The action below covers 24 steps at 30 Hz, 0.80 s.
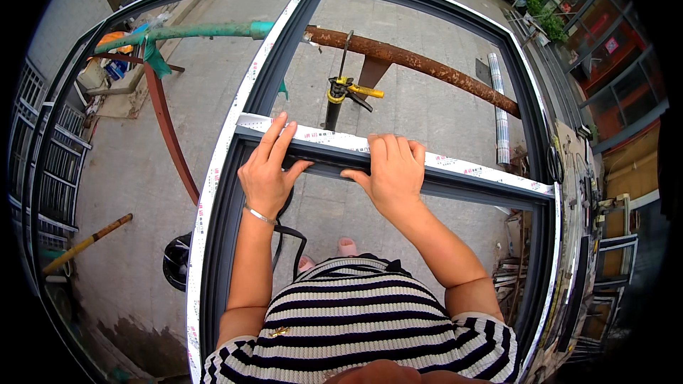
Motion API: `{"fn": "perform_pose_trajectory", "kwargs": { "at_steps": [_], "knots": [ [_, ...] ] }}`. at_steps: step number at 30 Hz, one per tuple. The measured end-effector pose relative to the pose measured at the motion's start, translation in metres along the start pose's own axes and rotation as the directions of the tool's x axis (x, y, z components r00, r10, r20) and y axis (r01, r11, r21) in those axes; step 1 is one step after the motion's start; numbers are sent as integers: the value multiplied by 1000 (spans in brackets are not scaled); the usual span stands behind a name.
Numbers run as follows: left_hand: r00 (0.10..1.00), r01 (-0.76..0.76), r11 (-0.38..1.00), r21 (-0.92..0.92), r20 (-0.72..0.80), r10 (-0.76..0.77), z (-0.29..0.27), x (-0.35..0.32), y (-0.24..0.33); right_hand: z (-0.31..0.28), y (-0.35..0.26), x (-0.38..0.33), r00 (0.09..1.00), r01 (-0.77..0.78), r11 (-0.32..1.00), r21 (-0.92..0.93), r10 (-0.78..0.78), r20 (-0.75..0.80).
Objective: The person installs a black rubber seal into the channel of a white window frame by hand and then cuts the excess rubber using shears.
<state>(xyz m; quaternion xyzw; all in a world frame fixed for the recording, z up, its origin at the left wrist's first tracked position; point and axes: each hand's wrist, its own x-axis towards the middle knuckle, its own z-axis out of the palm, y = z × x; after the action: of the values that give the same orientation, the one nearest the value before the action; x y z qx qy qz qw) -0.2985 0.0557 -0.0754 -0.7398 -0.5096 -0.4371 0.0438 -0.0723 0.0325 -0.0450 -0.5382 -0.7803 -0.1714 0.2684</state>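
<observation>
A large dark grey window frame (528, 200) lies before me, its faces covered with printed white protective film (462, 167). Both of my hands are on its crossbar (327, 158). Near the bar's left joint, my left hand (263, 179) lays its straight fingers over the filmed top, the thumb against the dark near side. Around the middle of the bar, my right hand (395, 174) bends its fingers over the top, with the thumb stretched along the near side. At the left end, a flap of film looks slightly raised. The undersides of my fingers are hidden.
Beneath the frame run a rusty pipe (427, 64) and a green-wrapped pipe (206, 30) on brown metal legs. A black and yellow tool (340, 92) stands beyond the crossbar. A wrapped roll (499, 110) lies at right. Metal frames (617, 256) are stacked along the right side.
</observation>
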Motion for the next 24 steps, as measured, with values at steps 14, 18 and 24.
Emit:
{"fn": "perform_pose_trajectory", "kwargs": {
  "at_steps": [14,18,24],
  "knots": [
    [999,48,999,-16,-4,-48,10,0,7,15,-20,13,998,28,1000,-11,-28,-59],
    [997,66,997,-40,-36,-67,14,-4,9,15,-18,14,999,34,999,17,-34,-31],
    [990,140,989,-54,10,-140,8,-4,13,-5,2,2,994,56,998,-19,-55,91]
  ]
}}
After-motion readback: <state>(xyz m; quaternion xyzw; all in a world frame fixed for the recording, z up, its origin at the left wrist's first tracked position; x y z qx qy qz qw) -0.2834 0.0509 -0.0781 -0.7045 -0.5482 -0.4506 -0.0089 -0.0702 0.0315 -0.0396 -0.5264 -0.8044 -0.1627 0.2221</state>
